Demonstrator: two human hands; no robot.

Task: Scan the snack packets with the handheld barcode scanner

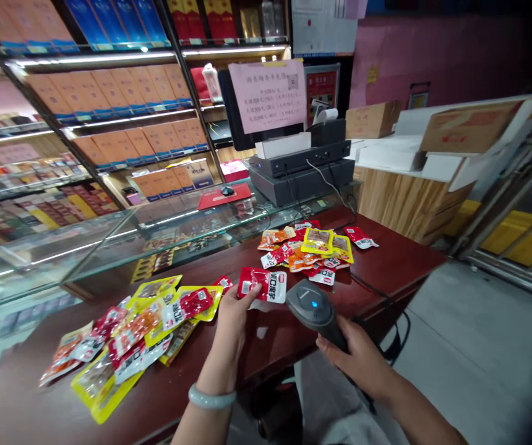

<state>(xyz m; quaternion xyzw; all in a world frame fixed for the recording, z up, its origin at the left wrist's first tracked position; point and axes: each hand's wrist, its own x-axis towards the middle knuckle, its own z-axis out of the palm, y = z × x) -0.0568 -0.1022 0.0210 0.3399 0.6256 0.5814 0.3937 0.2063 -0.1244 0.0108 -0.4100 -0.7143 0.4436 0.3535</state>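
My left hand [237, 307], with a pale bangle on the wrist, is closed on a red and white snack packet [266, 285] above the dark red counter. My right hand [350, 353] grips the handle of a black barcode scanner [313, 303], which shows a lit blue light. The scanner's head points towards the packet, close to its right edge but apart from it. Left of my left hand lies a loose pile of snack packets [143, 330], yellow, red and orange. Behind the scanner sits a second, smaller pile of similar packets [305, 250].
A cash register [300, 179] with a receipt printer [328, 131] stands at the back of the counter [400, 262]. A mouse [227, 190] rests on a red pad by the glass showcase [108, 238]. Cardboard boxes [470, 127] sit at right; the scanner cable hangs over the counter's edge.
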